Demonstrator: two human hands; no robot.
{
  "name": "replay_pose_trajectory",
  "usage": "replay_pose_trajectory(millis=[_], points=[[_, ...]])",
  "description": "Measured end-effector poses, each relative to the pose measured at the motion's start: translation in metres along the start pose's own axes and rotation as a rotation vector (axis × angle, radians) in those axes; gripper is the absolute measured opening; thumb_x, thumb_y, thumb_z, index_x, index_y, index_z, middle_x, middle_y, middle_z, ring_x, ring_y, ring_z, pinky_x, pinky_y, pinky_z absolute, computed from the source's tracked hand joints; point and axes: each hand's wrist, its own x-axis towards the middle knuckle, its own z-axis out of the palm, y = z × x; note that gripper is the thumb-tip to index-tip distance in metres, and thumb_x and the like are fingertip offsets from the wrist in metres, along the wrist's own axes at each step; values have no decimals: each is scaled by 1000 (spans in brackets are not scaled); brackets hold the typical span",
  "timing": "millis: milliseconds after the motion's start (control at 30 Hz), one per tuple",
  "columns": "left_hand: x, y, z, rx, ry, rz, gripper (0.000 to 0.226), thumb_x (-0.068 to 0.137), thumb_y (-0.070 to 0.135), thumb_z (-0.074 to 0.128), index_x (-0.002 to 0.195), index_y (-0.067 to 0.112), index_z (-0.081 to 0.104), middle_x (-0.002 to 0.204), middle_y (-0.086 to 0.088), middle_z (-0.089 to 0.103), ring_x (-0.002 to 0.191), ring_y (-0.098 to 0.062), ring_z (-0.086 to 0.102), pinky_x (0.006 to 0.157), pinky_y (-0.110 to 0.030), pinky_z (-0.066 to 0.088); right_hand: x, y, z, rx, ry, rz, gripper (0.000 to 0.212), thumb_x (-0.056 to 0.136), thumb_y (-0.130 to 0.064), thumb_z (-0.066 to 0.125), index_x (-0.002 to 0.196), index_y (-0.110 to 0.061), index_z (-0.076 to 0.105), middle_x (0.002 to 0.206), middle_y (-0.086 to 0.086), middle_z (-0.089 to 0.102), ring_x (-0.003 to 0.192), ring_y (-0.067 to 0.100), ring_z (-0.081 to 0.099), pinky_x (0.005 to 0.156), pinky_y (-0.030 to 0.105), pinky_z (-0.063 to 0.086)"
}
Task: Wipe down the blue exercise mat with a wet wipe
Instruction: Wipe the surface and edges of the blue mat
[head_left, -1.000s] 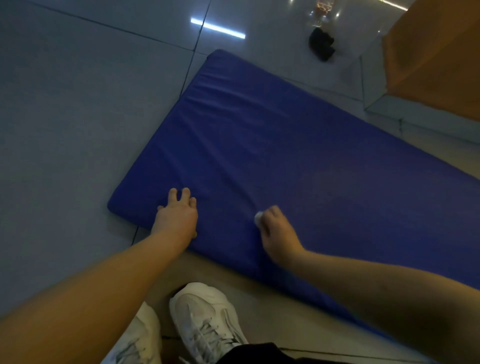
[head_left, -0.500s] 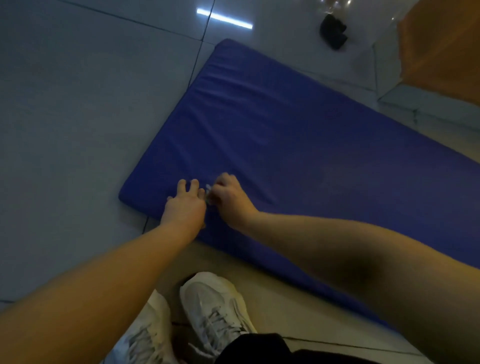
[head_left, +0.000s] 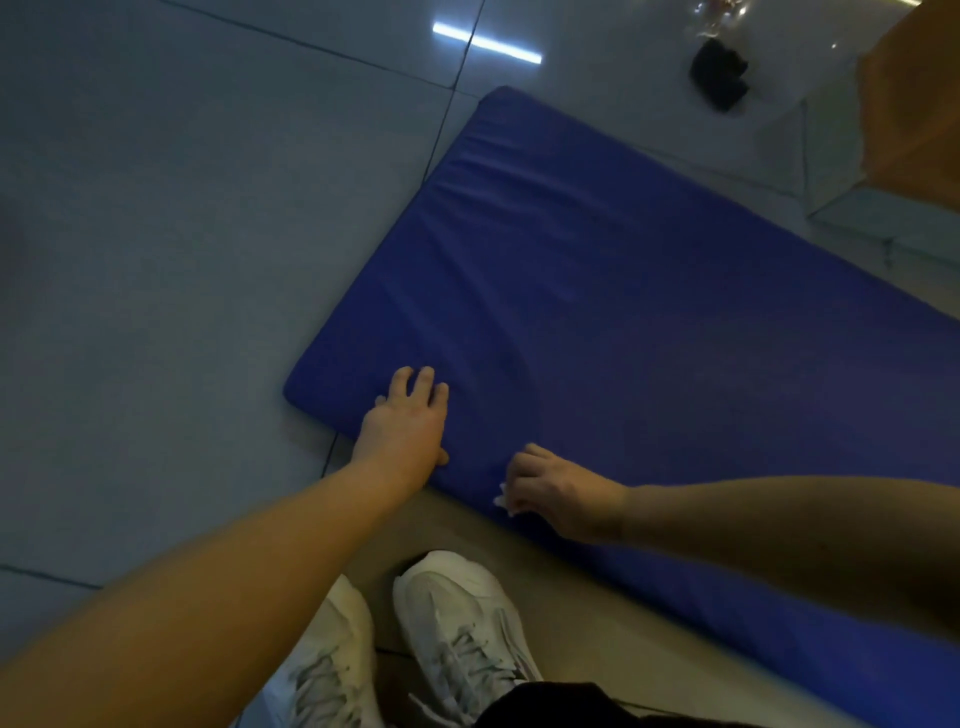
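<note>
Blue mat (head_left: 649, 291): right hand (head_left: 563, 493), wipe (head_left: 502, 500) slid rightward.

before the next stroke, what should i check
1. Grip: right hand pinches the wet wipe at its fingertips, ok.
2. Contact: wet wipe sits at the near edge of the blue mat, ok.
3. Brace: left hand lies flat on the mat near its corner, ok.
4. Path: mat surface ahead shows only wrinkles, ok.
5. Wipe damp enough: cannot tell.
6. Feet: white shoes are off the mat, ok.
</note>
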Motion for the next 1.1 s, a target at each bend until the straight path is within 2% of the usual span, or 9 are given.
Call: replay_pose_trajectory(millis=[100, 200, 300, 467, 600, 733, 900, 1033, 1100], points=[[-3, -15, 1, -66, 35, 35, 76, 98, 52, 53, 159, 26, 15, 167, 1, 0, 153, -23, 2, 97, -40, 51, 34, 1, -7, 12, -6, -54, 12, 101, -13, 60, 91, -17, 66, 103, 2, 55, 95, 17, 47, 83, 35, 48], [-4, -42, 3, -184, 131, 5, 51, 104, 32, 47, 153, 24, 35, 165, 1, 14, 151, -20, 12, 102, -40, 50, 85, -3, -12, -4, 14, -141, 6, 94, -8, 66, 90, -14, 67, 100, 6, 55, 94, 23, 48, 82, 36, 45], [-6, -75, 7, -262, 226, -208, 49, 100, 17, 50, 149, 17, 42, 159, -6, 27, 144, -27, 23, 108, -41, 40, 151, -7, -18, -46, 87, -159, 5, 92, -9, 68, 87, -10, 66, 99, 10, 54, 90, 28, 49, 79, 44, 47], [-15, -113, 15, -467, 237, -479, 37, 100, 18, 55, 136, 9, 53, 136, -14, 50, 121, -33, 47, 98, -45, 44, 235, -25, -30, -22, 257, -42, 6, 93, -6, 67, 87, -8, 65, 101, 11, 54, 91, 27, 45, 79, 44, 46], [-17, -118, 15, -576, 211, -531, 38, 102, 16, 54, 139, 8, 54, 134, -13, 51, 116, -33, 55, 96, -42, 45, 228, -30, -16, 48, 318, 21, 17, 101, -18, 60, 87, -10, 67, 96, 5, 54, 87, 23, 42, 76, 42, 45], [-17, -117, 16, -597, 209, -531, 31, 100, 9, 53, 130, 3, 59, 128, -12, 50, 108, -28, 55, 90, -33, 43, 157, -25, -10, 26, 138, -142, 14, 102, -21, 59, 97, -14, 70, 99, 3, 55, 91, 18, 46, 76, 31, 43], [-18, -119, 21, -663, 213, -530, 41, 94, 2, 55, 135, 7, 56, 128, -9, 48, 108, -26, 55, 95, -40, 51, 134, -16, -10, -20, -38, -279, 8, 98, -14, 63, 102, -17, 69, 105, -1, 53, 98, 11, 43, 79, 26, 45], [-16, -121, 21, -740, 255, -548, 43, 94, 0, 55, 137, 7, 57, 126, -10, 52, 105, -27, 58, 90, -30, 47, 200, -36, -11, -20, 63, -274, 7, 93, -4, 65, 91, -9, 69, 99, 8, 55, 92, 23, 46, 76, 34, 44], [-18, -127, 20, -791, 272, -551, 34, 96, 1, 54, 128, 3, 64, 121, -15, 55, 104, -31, 58, 83, -26, 40, 241, -47, -14, 16, 158, -220, 5, 92, -3, 65, 92, -6, 69, 95, 12, 55, 90, 28, 48, 75, 38, 44]])
